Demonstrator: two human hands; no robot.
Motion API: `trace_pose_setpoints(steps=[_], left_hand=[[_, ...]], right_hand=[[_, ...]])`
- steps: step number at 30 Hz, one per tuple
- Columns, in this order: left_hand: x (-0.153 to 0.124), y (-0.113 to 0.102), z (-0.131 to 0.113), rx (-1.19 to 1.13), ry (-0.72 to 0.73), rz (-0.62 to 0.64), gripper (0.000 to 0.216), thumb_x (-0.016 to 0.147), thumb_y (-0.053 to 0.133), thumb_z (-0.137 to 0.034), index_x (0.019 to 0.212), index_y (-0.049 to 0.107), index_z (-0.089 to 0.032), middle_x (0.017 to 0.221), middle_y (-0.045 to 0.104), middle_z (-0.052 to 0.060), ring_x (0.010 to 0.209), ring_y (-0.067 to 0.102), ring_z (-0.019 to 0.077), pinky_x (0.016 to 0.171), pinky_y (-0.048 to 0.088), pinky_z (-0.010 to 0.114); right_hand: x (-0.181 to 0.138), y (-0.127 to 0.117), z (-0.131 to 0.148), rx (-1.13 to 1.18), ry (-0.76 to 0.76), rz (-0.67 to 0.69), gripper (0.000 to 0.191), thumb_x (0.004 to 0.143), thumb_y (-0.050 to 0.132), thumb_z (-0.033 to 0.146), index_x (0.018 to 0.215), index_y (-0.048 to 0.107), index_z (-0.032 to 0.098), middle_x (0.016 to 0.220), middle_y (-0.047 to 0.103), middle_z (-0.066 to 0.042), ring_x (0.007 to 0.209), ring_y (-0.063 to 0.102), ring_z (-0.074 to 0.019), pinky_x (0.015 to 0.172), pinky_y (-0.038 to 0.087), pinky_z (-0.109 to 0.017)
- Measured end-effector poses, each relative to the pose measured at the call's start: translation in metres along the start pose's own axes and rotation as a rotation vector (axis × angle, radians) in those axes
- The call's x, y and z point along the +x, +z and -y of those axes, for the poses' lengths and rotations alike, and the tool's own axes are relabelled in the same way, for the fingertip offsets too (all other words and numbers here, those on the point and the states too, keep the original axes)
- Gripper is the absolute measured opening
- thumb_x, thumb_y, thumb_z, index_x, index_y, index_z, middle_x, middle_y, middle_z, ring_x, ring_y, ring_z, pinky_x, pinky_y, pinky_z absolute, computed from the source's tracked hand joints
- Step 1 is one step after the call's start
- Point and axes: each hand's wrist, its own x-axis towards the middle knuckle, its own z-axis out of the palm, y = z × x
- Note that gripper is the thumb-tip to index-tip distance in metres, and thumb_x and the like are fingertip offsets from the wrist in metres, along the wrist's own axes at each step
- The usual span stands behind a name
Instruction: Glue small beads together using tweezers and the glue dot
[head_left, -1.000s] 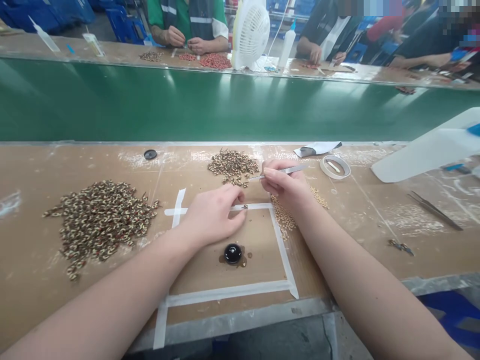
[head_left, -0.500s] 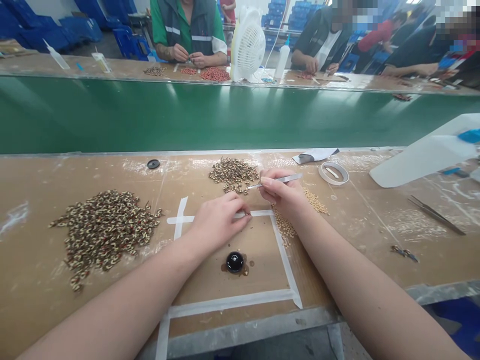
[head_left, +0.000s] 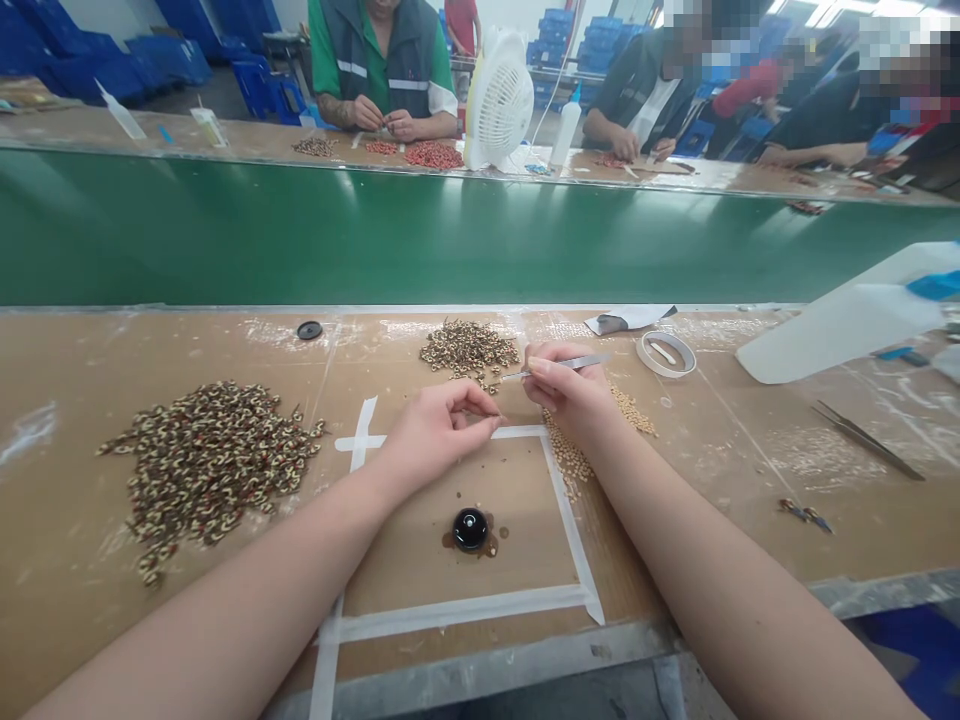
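My right hand (head_left: 570, 385) grips slim metal tweezers (head_left: 587, 360), tips pointing left to the near edge of a small pile of dark and cream pieces (head_left: 469, 345). Lower and to the left, my left hand (head_left: 450, 425) is closed in a pinch; whatever sits at its fingertips is too small to make out. Under my right hand and wrist spread pale yellow beads (head_left: 574, 462), partly covered. Between my forearms stands a small round pot of black, shiny liquid (head_left: 470, 529), brown stains around it. White tape strips (head_left: 465, 607) frame that area.
A larger pile of similar pieces (head_left: 217, 470) lies left, near a black lid (head_left: 309, 330). To the right are a tape roll (head_left: 666, 354), a white bottle (head_left: 832, 325), more tweezers (head_left: 870, 442) and small scissors (head_left: 805, 515). Beyond the green belt (head_left: 450, 230), people work beside a fan (head_left: 499, 100).
My left fingers have lifted and straightened slightly, still pinched. The tweezers remain in my right hand, which has shifted a little. The whole view has tilted slightly.
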Motion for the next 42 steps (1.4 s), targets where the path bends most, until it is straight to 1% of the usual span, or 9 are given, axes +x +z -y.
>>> trace_pose_setpoints(steps=[5, 12, 16, 17, 19, 21, 23, 29, 42], left_hand=[[0.006, -0.004, 0.002, -0.106, -0.007, -0.066, 0.017, 0.087, 0.081, -0.037, 0.094, 0.076, -0.022, 0.064, 0.059, -0.003, 0.055, 0.048, 0.0115, 0.053, 0.036, 0.026], [0.01, -0.006, 0.006, -0.348, -0.052, -0.116, 0.022, 0.093, 0.077, -0.039, 0.11, 0.081, -0.025, 0.072, 0.063, -0.001, 0.055, 0.045, 0.0097, 0.05, 0.033, 0.024], [0.01, -0.005, 0.006, -0.342, -0.038, -0.125, 0.028, 0.096, 0.075, -0.039, 0.119, 0.082, -0.025, 0.064, 0.055, -0.004, 0.056, 0.046, 0.0105, 0.051, 0.036, 0.024], [0.01, -0.005, 0.006, -0.329, -0.031, -0.122, 0.029, 0.096, 0.075, -0.039, 0.121, 0.082, -0.025, 0.065, 0.056, -0.004, 0.057, 0.048, 0.0104, 0.051, 0.038, 0.024], [0.01, -0.005, 0.005, -0.325, -0.016, -0.123, 0.032, 0.094, 0.077, -0.037, 0.123, 0.08, -0.024, 0.076, 0.065, -0.001, 0.058, 0.053, 0.0092, 0.052, 0.041, 0.024], [0.01, -0.005, 0.005, -0.352, -0.01, -0.132, 0.033, 0.091, 0.081, -0.036, 0.121, 0.077, -0.022, 0.094, 0.072, 0.002, 0.058, 0.057, 0.0073, 0.052, 0.043, 0.023], [0.012, -0.005, 0.007, -0.39, -0.019, -0.135, 0.032, 0.089, 0.083, -0.036, 0.116, 0.073, -0.021, 0.104, 0.075, 0.005, 0.056, 0.058, 0.006, 0.051, 0.044, 0.023], [0.014, -0.006, 0.012, -0.434, -0.049, -0.126, 0.033, 0.09, 0.084, -0.036, 0.114, 0.067, -0.021, 0.099, 0.076, 0.004, 0.054, 0.06, 0.0064, 0.047, 0.041, 0.02], [0.013, -0.003, 0.013, -0.413, -0.056, -0.145, 0.031, 0.091, 0.082, -0.033, 0.112, 0.062, -0.023, 0.095, 0.074, 0.001, 0.054, 0.062, 0.0078, 0.045, 0.042, 0.02]], right_hand=[[0.001, -0.001, -0.003, -0.054, -0.012, 0.015, 0.033, 0.087, 0.085, 0.037, 0.065, 0.069, 0.021, 0.061, 0.047, 0.005, 0.047, 0.033, -0.0067, 0.045, 0.018, -0.027], [0.001, -0.001, -0.004, -0.079, -0.026, -0.006, 0.034, 0.089, 0.085, 0.035, 0.064, 0.067, 0.02, 0.062, 0.049, 0.005, 0.048, 0.035, -0.0067, 0.046, 0.019, -0.029], [0.001, -0.001, -0.004, -0.119, -0.029, -0.02, 0.032, 0.089, 0.085, 0.036, 0.066, 0.07, 0.02, 0.061, 0.051, 0.005, 0.048, 0.037, -0.007, 0.047, 0.021, -0.029], [0.0, -0.001, -0.004, -0.14, -0.026, -0.025, 0.031, 0.09, 0.085, 0.036, 0.067, 0.071, 0.02, 0.061, 0.051, 0.005, 0.048, 0.037, -0.0072, 0.047, 0.021, -0.029], [0.0, -0.001, -0.004, -0.181, -0.017, -0.037, 0.03, 0.09, 0.084, 0.037, 0.068, 0.072, 0.02, 0.06, 0.052, 0.005, 0.049, 0.038, -0.0077, 0.048, 0.022, -0.029], [-0.001, -0.001, -0.004, -0.206, -0.004, -0.046, 0.03, 0.09, 0.084, 0.039, 0.069, 0.073, 0.02, 0.059, 0.051, 0.005, 0.049, 0.037, -0.0079, 0.049, 0.022, -0.029], [-0.001, -0.002, -0.004, -0.237, 0.005, -0.058, 0.031, 0.09, 0.084, 0.04, 0.069, 0.072, 0.02, 0.057, 0.05, 0.005, 0.049, 0.037, -0.0083, 0.05, 0.021, -0.03], [0.0, -0.001, -0.003, -0.365, 0.014, -0.083, 0.032, 0.089, 0.083, 0.042, 0.067, 0.074, 0.021, 0.061, 0.054, 0.003, 0.057, 0.042, -0.0116, 0.053, 0.027, -0.031], [-0.001, 0.006, 0.001, -0.52, 0.006, -0.106, 0.029, 0.089, 0.078, 0.037, 0.066, 0.071, 0.021, 0.061, 0.054, 0.002, 0.061, 0.044, -0.0133, 0.059, 0.03, -0.034]])
